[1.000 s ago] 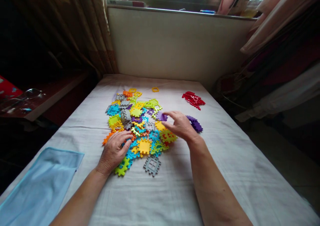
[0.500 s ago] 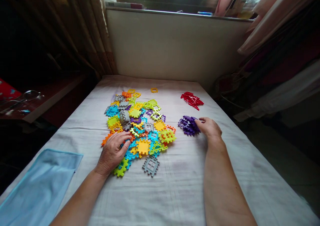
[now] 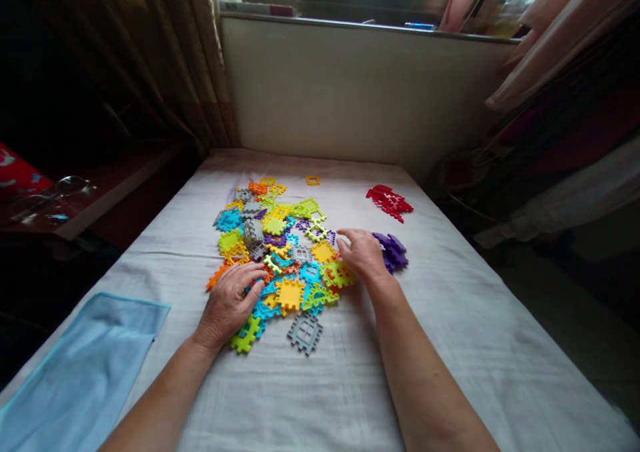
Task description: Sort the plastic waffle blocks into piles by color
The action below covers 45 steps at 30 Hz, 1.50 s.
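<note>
A mixed heap of toothed plastic building tiles, among them a yellow tile (image 3: pixel 290 295), a grey window tile (image 3: pixel 305 333) and a lime green tile (image 3: pixel 245 335), lies mid-table. On the heap's near left side rests my left hand (image 3: pixel 231 303), fingers stretched over the tiles and thumb apart. At the heap's right edge is my right hand (image 3: pixel 365 255), fingers apart, its tips close to a small purple tile (image 3: pixel 331 237); whether they touch it I cannot tell. Just behind that hand sits a pile of purple tiles (image 3: pixel 393 251), partly covered by it.
Farther back on the right lies a pile of red tiles (image 3: pixel 389 201). A single orange-yellow frame tile (image 3: pixel 313 181) lies near the far edge. A light blue bag or cloth (image 3: pixel 90 365) is at the left. Beyond the white-covered table (image 3: pixel 320 405) stand a wall and window.
My right hand has moved left from the purple pile to the heap's right edge. The left hand stays on the heap. The view has shifted slightly.
</note>
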Tool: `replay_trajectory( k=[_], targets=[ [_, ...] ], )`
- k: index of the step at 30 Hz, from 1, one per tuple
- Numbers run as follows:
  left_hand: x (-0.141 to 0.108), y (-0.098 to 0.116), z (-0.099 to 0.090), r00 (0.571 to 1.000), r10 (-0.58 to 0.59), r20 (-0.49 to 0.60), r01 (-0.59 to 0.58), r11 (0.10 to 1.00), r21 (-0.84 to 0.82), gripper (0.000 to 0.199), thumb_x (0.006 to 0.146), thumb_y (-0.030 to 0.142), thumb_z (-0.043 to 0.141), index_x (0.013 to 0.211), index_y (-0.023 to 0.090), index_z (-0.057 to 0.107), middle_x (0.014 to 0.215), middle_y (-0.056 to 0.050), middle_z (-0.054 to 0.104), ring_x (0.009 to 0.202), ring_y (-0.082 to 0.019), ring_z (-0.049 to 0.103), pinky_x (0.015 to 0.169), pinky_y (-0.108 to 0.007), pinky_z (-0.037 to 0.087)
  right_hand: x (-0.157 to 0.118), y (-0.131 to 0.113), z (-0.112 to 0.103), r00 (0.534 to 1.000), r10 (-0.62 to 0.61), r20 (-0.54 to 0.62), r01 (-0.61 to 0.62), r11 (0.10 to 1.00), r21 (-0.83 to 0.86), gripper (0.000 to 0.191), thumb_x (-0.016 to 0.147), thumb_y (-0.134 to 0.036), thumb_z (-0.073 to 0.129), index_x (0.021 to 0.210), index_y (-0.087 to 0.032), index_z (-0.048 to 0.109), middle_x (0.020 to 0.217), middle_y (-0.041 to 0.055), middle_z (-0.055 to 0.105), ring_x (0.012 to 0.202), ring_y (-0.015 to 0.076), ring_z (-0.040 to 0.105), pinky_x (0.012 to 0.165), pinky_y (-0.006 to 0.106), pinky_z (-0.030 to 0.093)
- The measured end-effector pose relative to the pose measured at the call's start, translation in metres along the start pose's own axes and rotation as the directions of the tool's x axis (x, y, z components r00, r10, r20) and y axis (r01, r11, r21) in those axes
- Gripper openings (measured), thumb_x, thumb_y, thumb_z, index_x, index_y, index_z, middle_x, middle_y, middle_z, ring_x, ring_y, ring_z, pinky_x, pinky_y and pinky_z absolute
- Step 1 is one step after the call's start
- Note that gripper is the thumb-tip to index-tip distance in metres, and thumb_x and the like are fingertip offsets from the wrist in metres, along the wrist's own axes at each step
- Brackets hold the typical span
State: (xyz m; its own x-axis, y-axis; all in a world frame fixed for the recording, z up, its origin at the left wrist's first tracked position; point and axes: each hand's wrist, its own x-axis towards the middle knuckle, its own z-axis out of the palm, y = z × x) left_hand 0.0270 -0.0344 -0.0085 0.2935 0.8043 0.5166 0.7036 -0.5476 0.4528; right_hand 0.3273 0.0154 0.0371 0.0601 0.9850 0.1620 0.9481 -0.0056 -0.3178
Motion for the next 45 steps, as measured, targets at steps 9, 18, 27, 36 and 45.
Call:
replay_trajectory(
  k=[9,18,27,36,45],
  targets=[
    [0.000,0.002,0.000,1.000,-0.008,0.000,0.008,1.000,0.007,0.021,0.091,0.033,0.054,0.100,0.027,0.071,0.112,-0.004,0.074,0.109,-0.022,0.066,0.101,-0.045,0.049,-0.005,-0.016,0.023,0.981,-0.158,0.114,0.160,0.987,-0.010,0.043,0.098,-0.042,0.045,0.135,-0.023,0.057,0.149,0.0103,0.049,0.141,0.0341,0.035,0.110,0.058,0.031],
    [0.002,0.003,-0.001,1.000,0.005,0.008,-0.005,1.000,0.006,0.021,0.092,0.034,0.053,0.101,0.026,0.071,0.112,-0.004,0.074,0.109,-0.022,0.066,0.100,-0.044,0.049,-0.012,-0.043,0.014,0.859,-0.452,0.241,0.348,0.861,0.372,0.027,0.095,-0.033,0.051,0.105,-0.023,0.074,0.115,0.0042,0.073,0.107,0.0180,0.066,0.094,0.029,0.048],
    [0.003,0.004,-0.002,0.999,0.034,0.001,-0.034,0.999,0.015,0.021,0.093,0.033,0.053,0.100,0.024,0.071,0.110,-0.005,0.074,0.106,-0.021,0.067,0.099,-0.041,0.050,-0.009,-0.038,0.013,0.986,-0.026,0.165,0.005,0.992,0.125,0.037,0.088,-0.035,0.062,0.122,-0.021,0.068,0.126,0.0097,0.067,0.116,0.0236,0.060,0.097,0.033,0.044],
    [0.001,0.001,-0.002,0.999,0.047,-0.001,-0.047,0.999,0.019,0.020,0.093,0.032,0.054,0.101,0.024,0.070,0.110,-0.004,0.074,0.107,-0.021,0.066,0.099,-0.041,0.049,-0.011,-0.044,0.013,0.983,0.006,0.183,-0.021,0.997,0.079,0.028,0.081,-0.038,0.068,0.104,-0.023,0.071,0.118,0.0084,0.068,0.115,0.0269,0.057,0.093,0.037,0.043],
    [0.001,0.001,-0.001,0.999,0.033,-0.002,-0.033,0.999,0.017,0.021,0.092,0.033,0.054,0.101,0.024,0.071,0.110,-0.004,0.074,0.107,-0.022,0.067,0.099,-0.042,0.050,0.008,0.010,0.000,0.971,0.092,-0.218,-0.015,0.942,0.334,0.018,0.082,-0.023,0.061,0.093,-0.023,0.075,0.093,0.0029,0.074,0.077,0.0164,0.065,0.079,0.029,0.049]
  ],
)
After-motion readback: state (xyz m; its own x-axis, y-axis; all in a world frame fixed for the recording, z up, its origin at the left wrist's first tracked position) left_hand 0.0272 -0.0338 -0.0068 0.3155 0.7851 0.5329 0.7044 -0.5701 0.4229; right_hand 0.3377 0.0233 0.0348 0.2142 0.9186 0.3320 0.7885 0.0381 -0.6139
